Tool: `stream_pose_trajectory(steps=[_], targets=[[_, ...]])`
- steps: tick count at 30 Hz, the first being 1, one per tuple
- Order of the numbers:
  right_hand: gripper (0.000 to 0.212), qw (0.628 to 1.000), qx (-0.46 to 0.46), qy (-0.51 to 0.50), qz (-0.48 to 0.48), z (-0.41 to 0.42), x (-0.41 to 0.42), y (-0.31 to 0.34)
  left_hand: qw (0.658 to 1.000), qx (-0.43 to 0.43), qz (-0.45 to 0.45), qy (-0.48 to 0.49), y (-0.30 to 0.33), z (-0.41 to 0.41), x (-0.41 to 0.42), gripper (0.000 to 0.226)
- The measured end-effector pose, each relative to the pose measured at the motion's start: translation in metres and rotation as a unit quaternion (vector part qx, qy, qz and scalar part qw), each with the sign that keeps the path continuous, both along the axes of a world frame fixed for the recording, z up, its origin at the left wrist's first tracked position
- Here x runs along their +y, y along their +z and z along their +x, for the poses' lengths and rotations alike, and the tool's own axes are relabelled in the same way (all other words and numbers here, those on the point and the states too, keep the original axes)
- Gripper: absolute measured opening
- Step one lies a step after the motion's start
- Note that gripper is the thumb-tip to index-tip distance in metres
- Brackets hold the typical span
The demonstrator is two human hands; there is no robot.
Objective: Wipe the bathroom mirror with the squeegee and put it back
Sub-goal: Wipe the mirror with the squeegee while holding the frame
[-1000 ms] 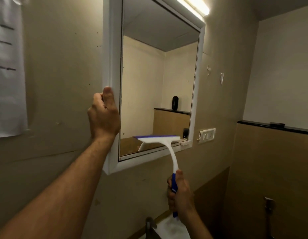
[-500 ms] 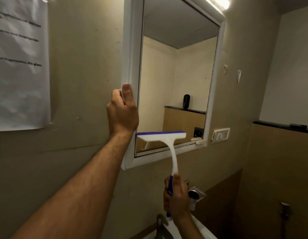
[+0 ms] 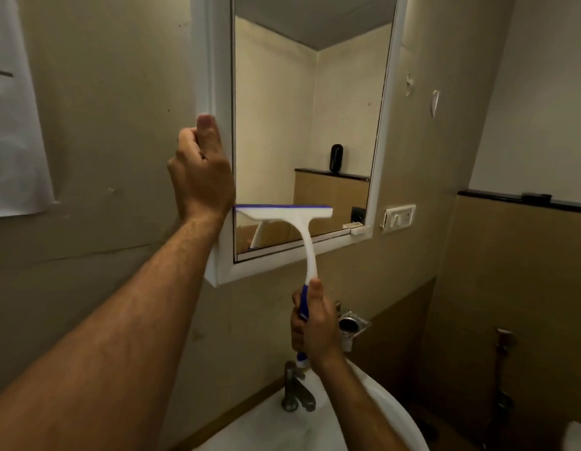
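Note:
A white-framed mirror (image 3: 315, 125) hangs on the beige wall. My left hand (image 3: 201, 170) grips the frame's left edge, thumb on the front. My right hand (image 3: 312, 323) holds the blue grip of a white squeegee (image 3: 302, 229). Its blue-edged blade lies level against the glass near the mirror's lower left, a little above the bottom frame. The squeegee's reflection shows in the glass below the blade.
A white basin (image 3: 374, 405) with a metal tap (image 3: 294, 388) sits below the mirror. A switch plate (image 3: 398, 219) is right of the frame, a metal holder (image 3: 352, 325) under it. Paper sheet (image 3: 12, 125) on the left wall. A hose fitting (image 3: 504, 346) is at right.
The squeegee blade has slid left along the lower glass, closer to my left hand. The camera has shifted, bringing the basin and tap into view. My left hand stays on the frame.

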State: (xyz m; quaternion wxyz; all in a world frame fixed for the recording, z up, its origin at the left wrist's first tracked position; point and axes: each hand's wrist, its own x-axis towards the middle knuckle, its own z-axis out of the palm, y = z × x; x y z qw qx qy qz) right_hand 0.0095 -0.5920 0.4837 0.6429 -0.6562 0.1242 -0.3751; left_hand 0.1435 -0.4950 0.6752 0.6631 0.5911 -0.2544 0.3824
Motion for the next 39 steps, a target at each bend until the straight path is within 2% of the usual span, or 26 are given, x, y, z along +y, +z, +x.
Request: stream_pose_trajectory(steps=[6,9,14,20,22,26,29,31,35,39], targets=[[0.047,0.999,0.039,-0.027,0.003,-0.019,0.004,-0.034,1.000,0.009,-0.002,-0.009,-0.001,-0.002,0.001,0.042],[0.047,0.998,0.047,-0.035,-0.024,-0.020,-0.008,-0.004,1.000,0.014,0.011,-0.012,-0.002,-0.004,0.002,0.042],[0.055,0.998,0.007,-0.018,-0.060,-0.014,-0.016,0.046,1.000,0.015,0.009,-0.020,0.000,-0.007,0.003,0.044],[0.055,1.000,0.014,0.017,0.001,-0.019,-0.008,0.009,0.999,0.035,0.029,-0.029,-0.002,-0.003,0.006,0.043],[0.057,1.000,0.000,0.021,-0.001,-0.019,-0.013,0.032,0.998,0.044,0.036,-0.036,0.004,0.000,0.010,0.046],[0.060,0.995,-0.082,0.026,-0.044,-0.014,-0.020,0.145,0.996,0.075,0.036,-0.032,0.048,-0.002,0.015,0.055],[0.055,0.988,-0.133,0.023,-0.076,-0.006,-0.021,0.226,0.996,0.082,0.015,-0.016,0.099,-0.009,0.011,0.047],[0.050,0.987,-0.143,0.016,-0.072,0.002,-0.023,0.263,0.997,0.076,0.004,-0.011,0.122,-0.012,0.003,0.051],[0.046,0.987,-0.144,0.026,-0.063,0.015,-0.024,0.285,0.997,0.045,-0.012,0.063,0.125,-0.013,-0.008,0.059],[0.048,0.985,-0.137,0.048,-0.088,0.015,-0.024,0.248,0.997,0.033,-0.010,0.066,0.122,-0.012,-0.007,0.048]])
